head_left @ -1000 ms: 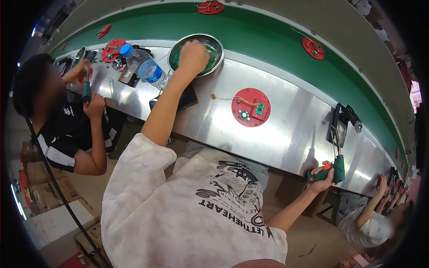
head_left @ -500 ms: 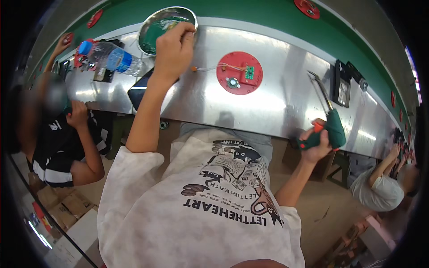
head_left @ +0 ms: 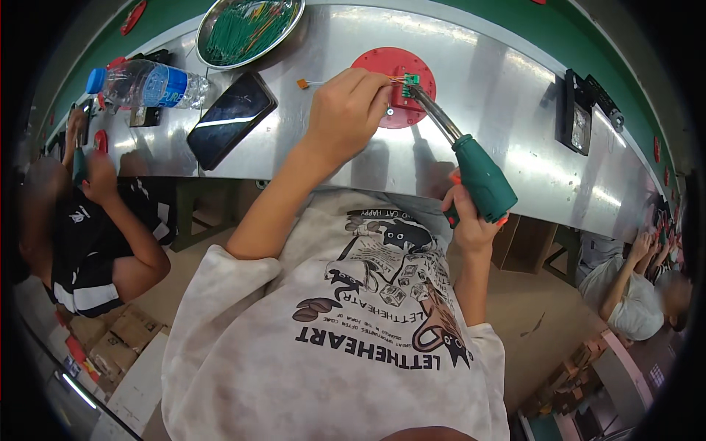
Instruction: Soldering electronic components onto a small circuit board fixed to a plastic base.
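A round red disc (head_left: pixel 365 59) lies on the metal bench, with a small green circuit board (head_left: pixel 411 79) and thin orange and white wires on it. My left hand (head_left: pixel 349 110) reaches over the disc's left side, thumb and forefinger pinched beside the board; what they hold is too small to make out. A white connector lead with an orange plug (head_left: pixel 302 84) runs out past the hand. In my right hand (head_left: pixel 471 217) is a green soldering gun (head_left: pixel 485 176), its tip at the board. My fingers wrap around its handle.
Farther left stands a steel bowl (head_left: pixel 300 16) full of green and some orange wires. A black phone (head_left: pixel 232 121) and a plastic bottle (head_left: pixel 151 84) lie left of my arm. A black lamp-like device (head_left: pixel 577 121) is at right. Co-workers sit on both sides.
My left hand has come from the bowl to the disc, rightward and nearer. My right hand has brought the soldering gun left, so its tip now meets the board. My view has shifted slightly.
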The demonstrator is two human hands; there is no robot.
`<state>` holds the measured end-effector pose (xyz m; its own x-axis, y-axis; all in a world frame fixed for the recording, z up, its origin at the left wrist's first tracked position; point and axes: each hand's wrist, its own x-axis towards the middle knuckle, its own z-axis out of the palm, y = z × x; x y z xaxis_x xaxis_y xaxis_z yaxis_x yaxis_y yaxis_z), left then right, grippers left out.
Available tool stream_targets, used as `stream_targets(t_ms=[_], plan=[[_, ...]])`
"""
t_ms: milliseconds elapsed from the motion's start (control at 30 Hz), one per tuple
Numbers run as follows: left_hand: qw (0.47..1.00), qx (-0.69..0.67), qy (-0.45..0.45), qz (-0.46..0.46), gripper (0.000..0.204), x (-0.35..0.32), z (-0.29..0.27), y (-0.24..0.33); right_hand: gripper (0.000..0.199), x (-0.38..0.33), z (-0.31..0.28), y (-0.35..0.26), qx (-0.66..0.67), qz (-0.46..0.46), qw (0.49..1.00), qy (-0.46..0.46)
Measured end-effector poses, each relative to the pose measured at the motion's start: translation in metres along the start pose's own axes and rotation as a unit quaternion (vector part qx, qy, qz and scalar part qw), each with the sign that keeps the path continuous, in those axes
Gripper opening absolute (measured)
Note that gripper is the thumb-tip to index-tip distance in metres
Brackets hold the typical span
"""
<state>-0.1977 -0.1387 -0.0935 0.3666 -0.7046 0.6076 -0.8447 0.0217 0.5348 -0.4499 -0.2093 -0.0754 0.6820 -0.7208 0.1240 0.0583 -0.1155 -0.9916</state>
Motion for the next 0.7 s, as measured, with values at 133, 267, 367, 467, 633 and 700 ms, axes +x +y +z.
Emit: stream_targets(t_ms=[133, 267, 367, 467, 633, 700], plan=[[1.0, 0.013, -0.006, -0.004, 0.008, 0.0006, 0.0008, 0.0016, 0.029, 0.0011, 0.0038, -0.0034, -0.005, -0.006, 1.0, 0.008], [1.0, 0.016, -0.002, 0.011, 0.008, 0.0001, 0.0026, -0.0016, 0.028, 0.0011, 0.0044, -0.0037, -0.004, 0.005, 1.0, 0.013], [1.0, 0.018, -0.004, 0.022, 0.008, 0.0004, 0.0023, -0.0032, 0.028, 0.0005, 0.0022, -0.0014, 0.002, 0.009, 1.0, 0.01], [0.999, 0.022, -0.007, 0.024, 0.008, 0.0002, 0.0028, -0.0043, 0.031, 0.001, -0.0032, 0.0045, 0.025, 0.043, 0.999, 0.006], [0.999, 0.025, -0.004, 0.024, 0.01, -0.0012, 0.0037, -0.0062, 0.037, 0.0008, 0.0026, -0.0019, 0.052, 0.028, 0.997, 0.051], [0.999, 0.023, -0.008, 0.026, 0.011, -0.0011, 0.0039, -0.006, 0.038, -0.0019, 0.0024, 0.0011, 0.056, 0.01, 0.996, 0.062]])
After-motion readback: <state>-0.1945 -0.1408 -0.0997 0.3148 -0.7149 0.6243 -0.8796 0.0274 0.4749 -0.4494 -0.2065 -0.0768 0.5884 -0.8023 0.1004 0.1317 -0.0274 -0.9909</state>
